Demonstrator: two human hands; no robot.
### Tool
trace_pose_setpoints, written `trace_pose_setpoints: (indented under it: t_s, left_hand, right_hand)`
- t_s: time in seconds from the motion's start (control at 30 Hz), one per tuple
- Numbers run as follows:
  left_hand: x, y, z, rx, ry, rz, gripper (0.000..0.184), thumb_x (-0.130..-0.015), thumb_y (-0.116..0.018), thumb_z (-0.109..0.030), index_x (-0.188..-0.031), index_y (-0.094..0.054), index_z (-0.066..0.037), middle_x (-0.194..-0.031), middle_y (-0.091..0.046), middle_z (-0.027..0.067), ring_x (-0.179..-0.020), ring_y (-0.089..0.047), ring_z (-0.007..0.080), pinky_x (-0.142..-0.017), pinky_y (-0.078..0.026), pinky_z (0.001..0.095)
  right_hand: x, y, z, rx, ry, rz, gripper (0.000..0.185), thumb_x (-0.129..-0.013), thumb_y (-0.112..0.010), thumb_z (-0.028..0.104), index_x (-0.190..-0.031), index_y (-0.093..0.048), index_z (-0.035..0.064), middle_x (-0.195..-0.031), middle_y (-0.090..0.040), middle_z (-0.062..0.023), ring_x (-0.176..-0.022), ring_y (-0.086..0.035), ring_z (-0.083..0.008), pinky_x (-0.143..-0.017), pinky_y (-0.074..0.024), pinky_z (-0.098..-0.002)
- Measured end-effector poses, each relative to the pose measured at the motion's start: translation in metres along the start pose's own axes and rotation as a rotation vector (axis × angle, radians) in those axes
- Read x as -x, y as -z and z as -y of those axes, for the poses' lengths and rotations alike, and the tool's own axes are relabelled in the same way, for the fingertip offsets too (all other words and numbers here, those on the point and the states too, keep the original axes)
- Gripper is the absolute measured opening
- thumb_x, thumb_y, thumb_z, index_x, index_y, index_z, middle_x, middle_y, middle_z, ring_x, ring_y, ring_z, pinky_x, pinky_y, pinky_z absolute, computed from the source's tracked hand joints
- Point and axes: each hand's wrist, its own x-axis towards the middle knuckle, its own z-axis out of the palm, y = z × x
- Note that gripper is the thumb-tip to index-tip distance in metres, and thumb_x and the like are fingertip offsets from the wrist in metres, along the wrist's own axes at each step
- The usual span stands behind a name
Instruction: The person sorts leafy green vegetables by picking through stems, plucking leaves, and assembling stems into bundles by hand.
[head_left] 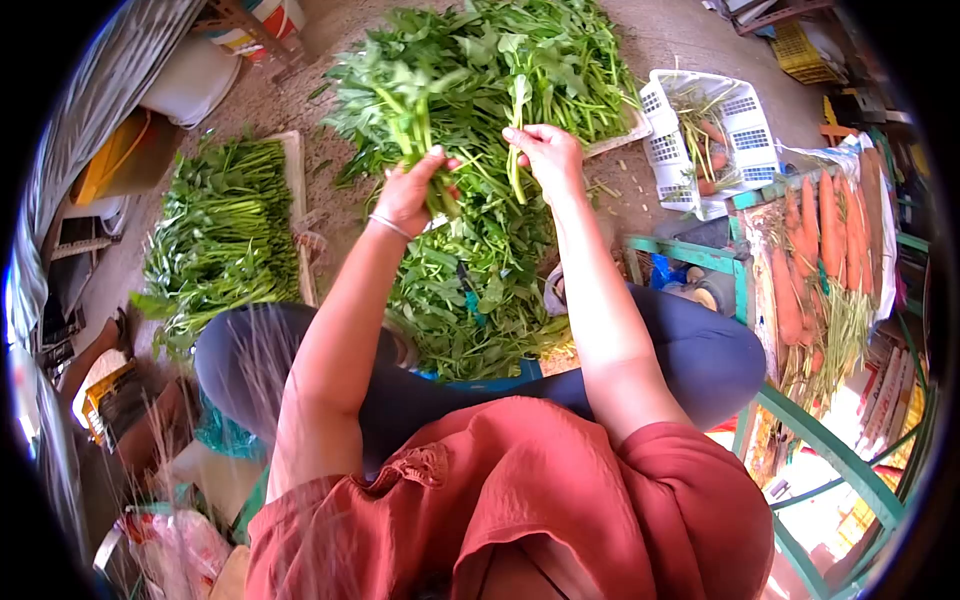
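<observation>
White basket (748, 121) near leafy greens (480, 60); carrots (828, 225) right.

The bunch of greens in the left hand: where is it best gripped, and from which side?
Probably around its stems, coming from the wearer's side, as the left hand does. There the stems gather into a narrow bundle with its bare ends toward the wearer, while the leaves fan out loosely at the far end.

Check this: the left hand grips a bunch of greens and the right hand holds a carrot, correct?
Not quite: the head view shows the right hand holding a slim bit of greens, not a carrot. The left hand does grip a bunch of greens.
</observation>
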Motion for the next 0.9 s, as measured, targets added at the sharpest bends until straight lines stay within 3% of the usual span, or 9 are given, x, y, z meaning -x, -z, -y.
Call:
trace_pose_setpoints:
  t_s: [0.17,0.2,0.37,0.5,0.6,0.7,0.77,0.83,0.9]
  left_hand:
    - [0.006,-0.014,0.011,-0.128,0.061,0.026,0.017,-0.082,-0.058,-0.015,-0.095,-0.053,-0.006,-0.091,-0.061,0.0075,-0.075,-0.059,0.017,-0.059,-0.05,0.0324]
    - [0.006,-0.01,0.011,-0.17,0.052,0.112,0.015,-0.079,-0.061,-0.011,-0.092,-0.053,-0.007,-0.09,-0.062,0.0079,-0.075,-0.06,0.0179,-0.059,-0.05,0.0323]
    - [0.007,-0.007,0.015,-0.15,0.0,0.018,0.019,-0.073,-0.062,0.004,-0.088,-0.052,-0.003,-0.081,-0.062,0.0102,-0.07,-0.061,0.0188,-0.053,-0.05,0.0323]
    - [0.0,0.002,0.016,-0.07,-0.128,-0.131,0.024,-0.067,-0.063,0.01,-0.08,-0.052,-0.006,-0.072,-0.058,0.0058,-0.061,-0.057,0.0167,-0.054,-0.049,0.03]
    - [0.0,0.006,0.008,0.042,-0.185,-0.145,0.023,-0.07,-0.061,0.009,-0.083,-0.051,-0.006,-0.075,-0.058,0.0053,-0.067,-0.058,0.0164,-0.056,-0.05,0.0295]
    - [0.001,0.01,-0.007,0.02,-0.258,-0.111,0.026,-0.074,-0.06,0.004,-0.098,-0.053,-0.005,-0.079,-0.058,0.0048,-0.07,-0.058,0.0152,-0.052,-0.048,0.0282]
    - [0.007,0.007,-0.013,0.072,-0.287,-0.051,0.032,-0.076,-0.06,0.001,-0.106,-0.052,-0.005,-0.081,-0.057,0.0043,-0.074,-0.057,0.0143,-0.052,-0.047,0.0276]
    - [0.009,0.01,-0.016,0.053,-0.315,0.002,0.036,-0.076,-0.058,0.002,-0.11,-0.05,-0.005,-0.085,-0.056,0.0061,-0.076,-0.057,0.0168,-0.058,-0.05,0.0321]
    - [0.017,0.004,-0.021,0.146,-0.243,-0.018,0.04,-0.078,-0.053,0.002,-0.116,-0.046,-0.006,-0.085,-0.056,0.006,-0.077,-0.057,0.0209,-0.072,-0.051,0.0422]
  right_hand:
    - [0.026,-0.026,-0.01,-0.114,-0.154,0.08,0.022,-0.076,-0.066,0.018,-0.089,-0.062,0.0014,-0.071,-0.061,-0.0023,-0.05,-0.051,-0.0063,-0.04,-0.0386,-0.0169]
    - [0.029,-0.03,-0.013,-0.142,-0.148,0.078,0.021,-0.08,-0.062,0.018,-0.091,-0.061,0.0004,-0.072,-0.061,-0.0037,-0.053,-0.054,-0.0081,-0.042,-0.0421,-0.0178]
    - [0.043,-0.039,-0.01,-0.271,-0.112,0.021,0.016,-0.082,-0.056,0.012,-0.085,-0.061,-0.003,-0.066,-0.06,-0.007,-0.05,-0.056,-0.0106,-0.04,-0.0434,-0.0192]
    - [0.047,-0.035,-0.024,0.267,0.109,0.043,0.013,-0.073,-0.061,0.014,-0.067,-0.062,0.0017,-0.058,-0.059,-0.0052,-0.05,-0.055,-0.0147,-0.05,-0.045,-0.0291]
    - [0.071,-0.033,-0.002,0.708,-0.021,0.542,0.009,-0.072,-0.06,0.011,-0.075,-0.065,0.0044,-0.066,-0.061,-0.0108,-0.058,-0.057,-0.0169,-0.059,-0.0451,-0.0303]
    - [0.064,-0.012,0.016,0.748,-0.328,0.675,0.03,-0.073,-0.065,0.033,-0.077,-0.063,0.0029,-0.072,-0.063,-0.0082,-0.058,-0.058,-0.013,-0.068,-0.0472,-0.032]
    - [0.033,0.002,0.015,0.703,-0.371,0.32,0.03,-0.078,-0.061,0.033,-0.088,-0.063,0.0052,-0.069,-0.063,-0.0071,-0.054,-0.056,-0.0083,-0.062,-0.0464,-0.027]
    - [-0.006,0.009,-0.005,0.582,-0.121,-0.082,0.027,-0.084,-0.053,0.026,-0.095,-0.06,0.0023,-0.065,-0.062,-0.0056,-0.055,-0.061,-0.0124,-0.051,-0.0464,-0.0265]
    - [-0.06,0.013,-0.04,0.757,-0.022,-0.164,0.028,-0.083,-0.052,0.024,-0.095,-0.059,-0.0001,-0.071,-0.064,-0.01,-0.053,-0.062,-0.0172,-0.056,-0.0481,-0.0302]
